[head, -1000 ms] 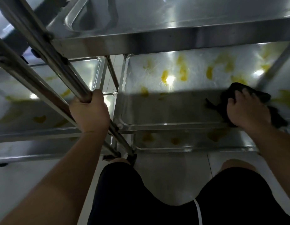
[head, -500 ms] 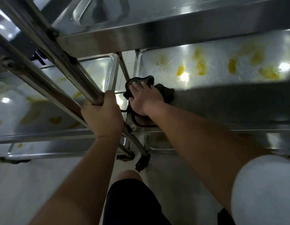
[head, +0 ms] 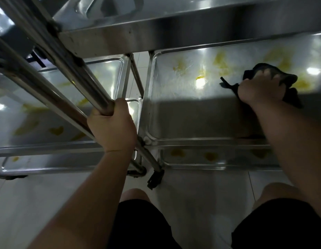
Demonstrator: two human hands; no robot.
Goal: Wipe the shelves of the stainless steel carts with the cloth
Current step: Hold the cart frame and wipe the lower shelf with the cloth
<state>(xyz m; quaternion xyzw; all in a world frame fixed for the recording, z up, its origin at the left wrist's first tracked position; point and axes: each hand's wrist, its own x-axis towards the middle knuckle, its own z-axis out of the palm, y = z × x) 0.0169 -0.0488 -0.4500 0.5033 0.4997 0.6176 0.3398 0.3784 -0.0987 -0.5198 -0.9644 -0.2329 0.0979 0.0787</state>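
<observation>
Head view from above, black cloth bunched and gripped in the right hand, pressed on the middle shelf among yellow smears, left hand wrapped tight round a cart pole, bare knees seen below.

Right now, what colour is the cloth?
Black; the cloth shows best in the head view, gripped by the right hand on the middle shelf.

Two carts, one dark cloth, and two hands.
</observation>
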